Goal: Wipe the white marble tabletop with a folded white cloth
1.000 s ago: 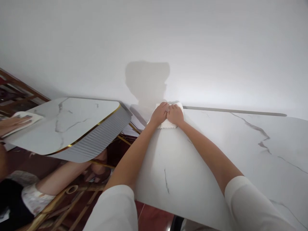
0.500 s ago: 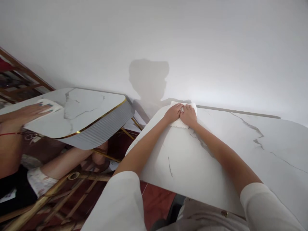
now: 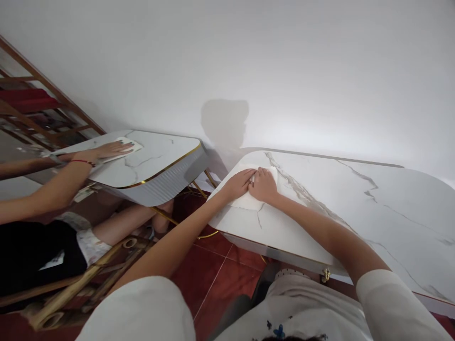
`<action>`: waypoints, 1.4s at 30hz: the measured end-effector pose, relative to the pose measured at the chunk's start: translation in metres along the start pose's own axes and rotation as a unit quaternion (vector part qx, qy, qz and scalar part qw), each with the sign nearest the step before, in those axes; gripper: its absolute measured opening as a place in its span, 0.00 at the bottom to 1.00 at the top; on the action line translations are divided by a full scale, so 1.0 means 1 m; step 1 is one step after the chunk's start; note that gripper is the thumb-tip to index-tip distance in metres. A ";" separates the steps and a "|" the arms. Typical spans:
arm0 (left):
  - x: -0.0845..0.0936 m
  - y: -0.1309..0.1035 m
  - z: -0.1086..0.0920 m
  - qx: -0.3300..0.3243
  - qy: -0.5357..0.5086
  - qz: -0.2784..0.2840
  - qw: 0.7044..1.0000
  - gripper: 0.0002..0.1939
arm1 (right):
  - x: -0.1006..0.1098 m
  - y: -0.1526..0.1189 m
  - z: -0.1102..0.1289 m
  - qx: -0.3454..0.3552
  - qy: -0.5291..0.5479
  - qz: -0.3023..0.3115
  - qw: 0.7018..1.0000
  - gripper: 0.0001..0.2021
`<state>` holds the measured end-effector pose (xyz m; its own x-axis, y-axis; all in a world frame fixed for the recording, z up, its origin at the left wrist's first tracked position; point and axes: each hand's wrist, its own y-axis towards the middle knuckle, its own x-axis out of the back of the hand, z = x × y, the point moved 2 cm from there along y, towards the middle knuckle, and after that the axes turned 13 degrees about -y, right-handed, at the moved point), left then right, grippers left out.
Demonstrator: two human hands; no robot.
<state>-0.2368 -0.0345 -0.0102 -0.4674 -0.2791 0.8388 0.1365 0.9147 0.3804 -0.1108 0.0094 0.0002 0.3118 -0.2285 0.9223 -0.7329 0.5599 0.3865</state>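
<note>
A white cloth (image 3: 249,202) lies spread on the left part of a white marble-patterned tabletop (image 3: 355,199) with rounded corners. My left hand (image 3: 240,184) presses on the cloth, its fingers together and pointing toward my right hand. Close against it, my right hand (image 3: 265,185) bears down on the cloth with bent fingers. Between them the two hands cover the cloth's middle. Grey veins run across the tabletop to the right of the hands.
To the left stands a similar table (image 3: 170,154) with gold trim, where another person's hand (image 3: 113,148) rests on a white cloth. A bamboo seat (image 3: 67,289) is at lower left. A gold knob (image 3: 325,275) projects from my table's front. A white wall (image 3: 320,71) rises behind.
Both my hands and the cloth have moved from near the wall edge toward me and toward the tabletop's left end. The other person's hand appears farther right as my view shifted.
</note>
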 end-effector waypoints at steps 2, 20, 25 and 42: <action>0.004 -0.021 -0.003 0.016 0.018 -0.002 1.000 0.25 | 0.002 -0.012 0.015 0.004 0.008 0.008 1.000 0.26; -0.025 -0.058 -0.091 0.090 0.072 -0.035 0.993 0.25 | 0.027 -0.089 -0.001 0.084 0.042 0.017 0.995 0.27; -0.033 -0.020 -0.090 0.104 0.054 -0.047 0.992 0.24 | 0.018 -0.068 -0.035 0.086 0.028 0.011 0.996 0.26; -0.029 0.095 0.031 0.114 -0.011 -0.096 0.989 0.20 | -0.047 0.078 -0.091 0.037 0.067 0.013 0.997 0.21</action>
<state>-0.2372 0.0694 -0.0108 -0.4854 -0.4500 0.7496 -0.1568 0.8883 0.4317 -0.1281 0.1360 -0.0140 0.3668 -0.1042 0.9244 -0.7828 0.5024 0.3673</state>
